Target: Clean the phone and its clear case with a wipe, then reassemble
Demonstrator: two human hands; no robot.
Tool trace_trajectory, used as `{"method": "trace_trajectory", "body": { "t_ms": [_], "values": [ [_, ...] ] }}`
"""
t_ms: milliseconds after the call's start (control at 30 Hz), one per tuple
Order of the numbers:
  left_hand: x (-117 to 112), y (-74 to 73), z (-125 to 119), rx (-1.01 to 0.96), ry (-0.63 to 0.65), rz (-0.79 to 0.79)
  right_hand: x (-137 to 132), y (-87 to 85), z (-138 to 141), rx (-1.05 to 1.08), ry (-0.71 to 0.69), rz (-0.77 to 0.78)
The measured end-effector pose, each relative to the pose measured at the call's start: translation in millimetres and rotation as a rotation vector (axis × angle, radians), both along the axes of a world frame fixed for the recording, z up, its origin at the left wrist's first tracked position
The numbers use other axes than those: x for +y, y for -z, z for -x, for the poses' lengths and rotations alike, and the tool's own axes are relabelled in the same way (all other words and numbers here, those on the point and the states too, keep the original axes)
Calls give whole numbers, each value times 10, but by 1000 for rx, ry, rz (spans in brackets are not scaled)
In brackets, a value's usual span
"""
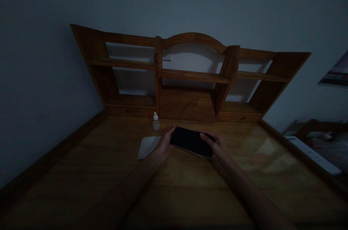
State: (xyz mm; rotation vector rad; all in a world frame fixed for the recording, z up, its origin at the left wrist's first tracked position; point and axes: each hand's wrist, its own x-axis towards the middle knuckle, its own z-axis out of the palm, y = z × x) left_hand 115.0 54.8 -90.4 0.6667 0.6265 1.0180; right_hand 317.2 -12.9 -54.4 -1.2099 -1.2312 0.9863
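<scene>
A dark smartphone (191, 141) with a pale edge is held above the desk, its black screen facing up toward me. My left hand (164, 140) is closed around its left end. At the right end my right hand (215, 140) grips it, the thumb resting on the screen and the other fingers behind the far edge. A white sheet of paper or tissue (146, 146) lies on the desk, partly covered by my left hand and wrist. Behind it stands a small clear dropper bottle (156, 123) with a white cap.
The wooden desk (174, 193) carries a wooden shelf unit (190, 76) along its back, with low drawers at both sides. A wall socket (166, 56) shows through the shelf. Beyond the desk's right edge lies a white flat panel (312, 154). The room is dim.
</scene>
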Motion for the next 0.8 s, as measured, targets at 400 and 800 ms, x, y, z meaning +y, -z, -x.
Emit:
{"method": "trace_trajectory", "body": {
  "t_ms": [400, 800],
  "values": [
    [-24, -98, -38, -56, 61, 67, 30, -19, -52, -141, 58, -66],
    [-60, -87, -25, 7, 44, 41, 59, 13, -80, -151, 54, -63]
  ]
}}
